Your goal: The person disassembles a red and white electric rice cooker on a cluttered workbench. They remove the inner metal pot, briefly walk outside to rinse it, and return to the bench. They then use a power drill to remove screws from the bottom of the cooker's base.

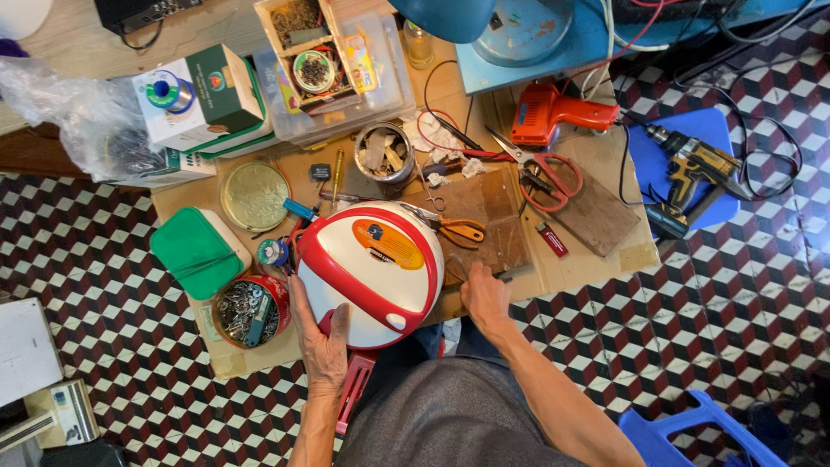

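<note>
Low wooden worktop (605,259) over red, white and black patterned floor tiles (104,251). At centre, a round red-and-white appliance (372,268), touched by both hands. Lower left: open tin of screws (251,311), green-lidded box (197,252), round brass lid (254,196). Upper left: white-and-green carton (207,95) with a solder spool (169,91), clear plastic bag (78,112). Upper middle: compartment tray of small parts (307,52), small metal can (385,154). Right: red-handled scissors (545,169), orange tool (553,112), dark wooden board (596,216), red lighter (552,239).
</note>
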